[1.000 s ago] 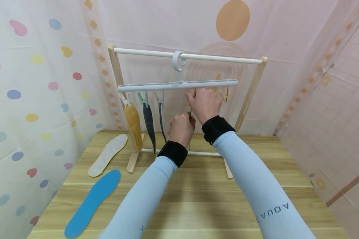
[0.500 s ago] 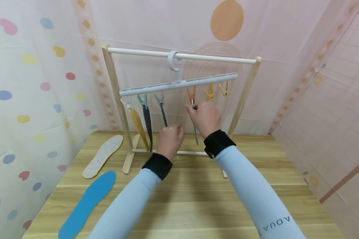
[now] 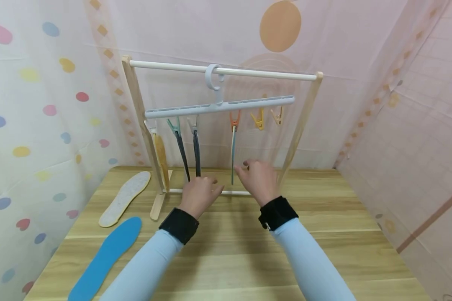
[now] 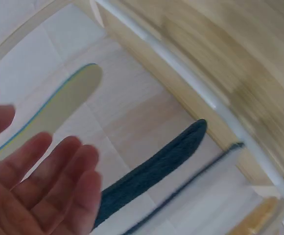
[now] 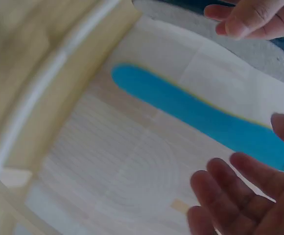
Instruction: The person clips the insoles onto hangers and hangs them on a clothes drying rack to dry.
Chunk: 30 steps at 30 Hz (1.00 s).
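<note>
In the head view my left hand (image 3: 201,193) is held low in front of the dark insoles, fingers loosely bent, holding nothing. My right hand (image 3: 260,180) hovers just right of a thin edge-on insole (image 3: 233,154), apart from it. That insole hangs from an orange clothespin (image 3: 235,120); its blue face (image 5: 196,110) shows in the right wrist view, its pale face (image 4: 76,95) in the left wrist view. Two dark insoles, one on a teal clothespin (image 3: 174,125) and one (image 3: 197,154) on a grey clothespin, hang farther left. A yellow insole (image 3: 160,159) hangs at the far left.
A pale grey hanger (image 3: 245,103) is hooked on the white bar (image 3: 263,73) of a wooden rack. Yellow (image 3: 258,119) and beige clothespins (image 3: 276,116) hang at its right. On the table (image 3: 324,251) lie a grey insole (image 3: 126,198) and a blue insole (image 3: 105,255).
Both hands have come down from the hanger and moved apart. The right hand has let go at the orange clothespin, where the blue insole now hangs. The hanger has tilted and swung.
</note>
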Each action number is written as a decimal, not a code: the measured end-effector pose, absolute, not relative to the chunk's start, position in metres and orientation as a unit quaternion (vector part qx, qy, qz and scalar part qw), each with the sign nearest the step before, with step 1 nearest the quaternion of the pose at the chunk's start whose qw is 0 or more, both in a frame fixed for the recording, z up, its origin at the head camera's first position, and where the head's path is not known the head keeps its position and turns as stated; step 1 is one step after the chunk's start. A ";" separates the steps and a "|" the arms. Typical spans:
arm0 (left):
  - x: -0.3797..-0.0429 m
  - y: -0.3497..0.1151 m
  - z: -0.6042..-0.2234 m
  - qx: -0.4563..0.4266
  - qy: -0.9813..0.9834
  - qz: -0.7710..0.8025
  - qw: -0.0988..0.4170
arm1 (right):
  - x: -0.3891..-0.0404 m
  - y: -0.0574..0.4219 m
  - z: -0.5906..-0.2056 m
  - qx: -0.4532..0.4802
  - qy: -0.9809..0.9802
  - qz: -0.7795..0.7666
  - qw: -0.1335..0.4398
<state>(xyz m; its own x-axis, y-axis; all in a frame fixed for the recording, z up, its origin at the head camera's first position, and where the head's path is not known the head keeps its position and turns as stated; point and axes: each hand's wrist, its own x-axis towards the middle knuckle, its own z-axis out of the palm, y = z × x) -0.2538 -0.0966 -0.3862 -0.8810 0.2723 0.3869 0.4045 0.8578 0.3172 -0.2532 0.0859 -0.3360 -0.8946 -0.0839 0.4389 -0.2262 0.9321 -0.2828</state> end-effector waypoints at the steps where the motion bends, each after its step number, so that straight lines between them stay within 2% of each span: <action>1: -0.251 -0.100 -0.388 -0.177 -0.952 -0.194 0.156 | -0.250 0.086 -0.341 0.078 -0.962 0.164 0.203; 6: -0.237 -0.118 -0.400 -0.168 -0.966 -0.175 0.086 | -0.232 0.089 -0.366 0.076 -0.974 0.163 0.138; 9: -0.229 -0.132 -0.410 -0.162 -0.973 -0.154 0.050 | -0.225 0.093 -0.382 0.090 -0.976 0.160 0.120; 18: -0.209 -0.174 -0.434 -0.111 -0.985 -0.128 0.015 | -0.203 0.105 -0.418 0.126 -0.982 0.098 0.103; 21: -0.209 -0.192 -0.442 -0.084 -0.989 -0.125 0.004 | -0.197 0.106 -0.425 0.129 -0.984 0.096 0.077; 30: -0.208 -0.260 -0.464 -0.004 -0.987 -0.160 -0.022 | -0.186 0.108 -0.443 0.139 -0.983 0.103 0.054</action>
<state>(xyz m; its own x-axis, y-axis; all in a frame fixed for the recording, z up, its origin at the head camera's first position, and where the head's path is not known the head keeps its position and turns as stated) -0.2083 -0.2604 -0.4635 -0.9990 0.0156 -0.0417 0.0017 0.9489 0.3155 -0.1863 0.1080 -0.4429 -0.9556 -0.2620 0.1347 -0.2842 0.9402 -0.1878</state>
